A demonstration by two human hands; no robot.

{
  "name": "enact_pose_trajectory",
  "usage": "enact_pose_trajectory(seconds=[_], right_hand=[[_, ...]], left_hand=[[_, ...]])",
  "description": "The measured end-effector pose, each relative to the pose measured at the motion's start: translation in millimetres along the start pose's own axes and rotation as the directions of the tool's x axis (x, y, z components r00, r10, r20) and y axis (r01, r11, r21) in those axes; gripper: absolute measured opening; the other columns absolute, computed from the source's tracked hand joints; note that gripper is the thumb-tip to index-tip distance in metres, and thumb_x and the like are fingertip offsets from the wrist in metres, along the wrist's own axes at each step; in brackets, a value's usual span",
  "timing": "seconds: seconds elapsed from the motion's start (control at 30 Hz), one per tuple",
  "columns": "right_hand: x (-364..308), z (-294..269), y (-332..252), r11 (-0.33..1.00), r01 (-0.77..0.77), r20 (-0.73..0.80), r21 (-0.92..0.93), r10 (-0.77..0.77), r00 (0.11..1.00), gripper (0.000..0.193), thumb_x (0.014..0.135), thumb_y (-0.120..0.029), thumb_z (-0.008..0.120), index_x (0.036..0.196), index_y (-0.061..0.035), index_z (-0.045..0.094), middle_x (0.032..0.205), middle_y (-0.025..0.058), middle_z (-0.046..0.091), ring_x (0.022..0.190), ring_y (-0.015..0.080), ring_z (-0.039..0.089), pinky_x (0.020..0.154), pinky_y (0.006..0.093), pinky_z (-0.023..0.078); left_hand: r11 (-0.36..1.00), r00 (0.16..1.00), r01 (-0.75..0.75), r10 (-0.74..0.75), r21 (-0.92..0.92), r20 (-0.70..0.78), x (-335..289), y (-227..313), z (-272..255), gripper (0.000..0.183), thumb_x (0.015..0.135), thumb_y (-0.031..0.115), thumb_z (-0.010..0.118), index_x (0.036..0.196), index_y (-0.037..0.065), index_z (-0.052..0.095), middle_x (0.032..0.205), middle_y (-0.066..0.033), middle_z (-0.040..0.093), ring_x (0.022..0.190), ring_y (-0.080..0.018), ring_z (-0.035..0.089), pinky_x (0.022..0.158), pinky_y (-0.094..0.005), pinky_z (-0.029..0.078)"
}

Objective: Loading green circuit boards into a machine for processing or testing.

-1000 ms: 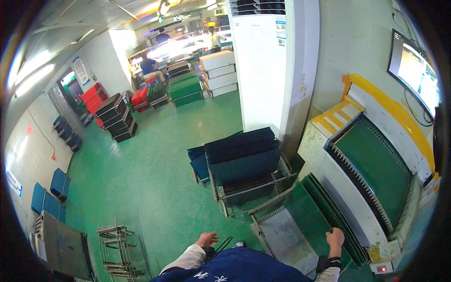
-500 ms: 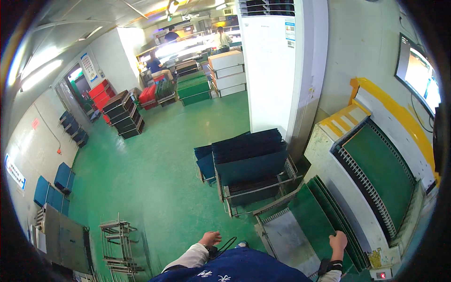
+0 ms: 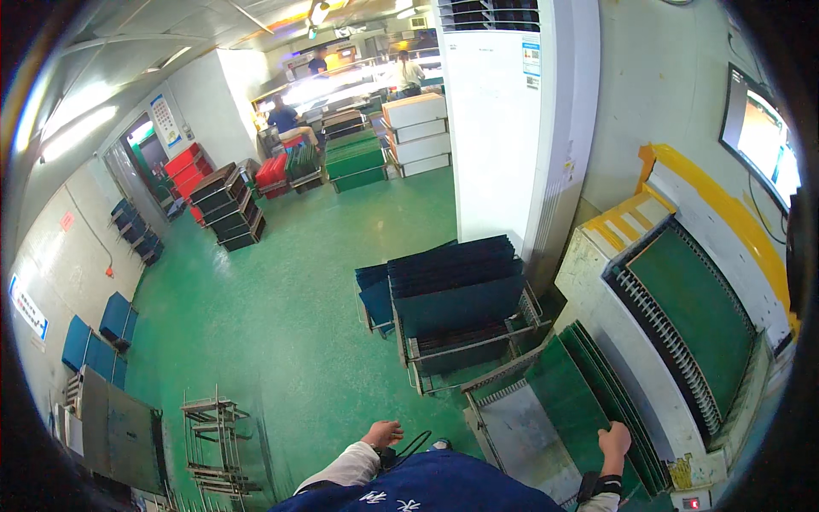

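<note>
My right hand [image 3: 614, 439] is closed on the upper edge of a green panel [image 3: 567, 388], the front one of several thin panels leaning in a rack [image 3: 484, 427] at the lower right. A pale grey sheet [image 3: 531, 431] lies in that rack, left of the panels. Away from the rack, my left hand [image 3: 384, 433] hangs over the green floor with its fingers curled in and nothing visible in them. A thin black cord loops beside its wrist.
A white machine with a toothed conveyor [image 3: 674, 341] carries another green panel at the right. Ahead stands a wire rack of dark blue panels [image 3: 461, 307], before a tall white cabinet [image 3: 495, 128]. An upright metal frame [image 3: 213, 444] stands at the lower left. Several people work far back.
The whole view has shifted very slightly. Both hands keep their places, the right one still on the green panel's edge.
</note>
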State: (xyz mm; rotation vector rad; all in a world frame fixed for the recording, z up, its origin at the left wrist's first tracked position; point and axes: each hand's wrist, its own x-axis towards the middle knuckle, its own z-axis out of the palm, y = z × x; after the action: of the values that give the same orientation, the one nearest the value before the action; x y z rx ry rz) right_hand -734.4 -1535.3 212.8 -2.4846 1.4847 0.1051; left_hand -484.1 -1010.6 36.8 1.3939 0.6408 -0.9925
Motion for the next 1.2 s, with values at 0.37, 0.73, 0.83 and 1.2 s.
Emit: enact_pose_trajectory(seconds=[0.37,0.73,0.83,1.2], right_hand=[[-6,-5,-4,1.000,0.002,-0.013,-0.013,-0.002,1.000,0.035,0.069,-0.022,0.069,0.099,-0.0056,0.064,0.096,0.0147,0.064,0.092,0.0296,0.060,0.079,0.0389,0.047],[1,6,5,0.999,0.035,-0.066,0.005,-0.034,0.997,0.031,0.067,-0.020,0.067,0.093,-0.0037,0.066,0.091,0.0183,0.064,0.088,0.0329,0.061,0.077,0.0409,0.047],[0,5,4,1.000,0.020,-0.069,0.017,-0.019,0.997,0.030,0.066,-0.019,0.067,0.093,-0.0038,0.066,0.090,0.0182,0.064,0.087,0.0329,0.061,0.077,0.0406,0.047],[-7,-12,-8,1.000,-0.008,-0.016,0.017,0.008,1.000,0.034,0.066,-0.020,0.070,0.096,-0.0045,0.065,0.095,0.0172,0.064,0.091,0.0319,0.060,0.080,0.0399,0.046]], left_hand=[[0.997,1.000,0.003,-0.001,-0.083,0.018,7,-3,-2,0.029,0.084,0.018,0.057,0.106,0.001,0.050,0.094,-0.0142,0.059,0.070,-0.0245,0.060,0.052,-0.0332,0.049],[0.998,1.000,0.009,-0.008,-0.069,0.013,8,-3,-2,0.028,0.086,0.019,0.054,0.107,0.002,0.050,0.101,-0.0151,0.058,0.081,-0.0275,0.061,0.059,-0.0357,0.049],[1.000,1.000,-0.002,0.001,-0.031,-0.006,8,-3,-1,0.029,0.086,0.019,0.055,0.108,0.001,0.050,0.102,-0.0158,0.058,0.082,-0.0281,0.061,0.060,-0.0359,0.049],[0.998,1.000,-0.015,0.016,-0.066,0.023,3,-2,-1,0.030,0.084,0.022,0.057,0.107,0.004,0.050,0.097,-0.0132,0.060,0.074,-0.0242,0.061,0.055,-0.0329,0.049]])
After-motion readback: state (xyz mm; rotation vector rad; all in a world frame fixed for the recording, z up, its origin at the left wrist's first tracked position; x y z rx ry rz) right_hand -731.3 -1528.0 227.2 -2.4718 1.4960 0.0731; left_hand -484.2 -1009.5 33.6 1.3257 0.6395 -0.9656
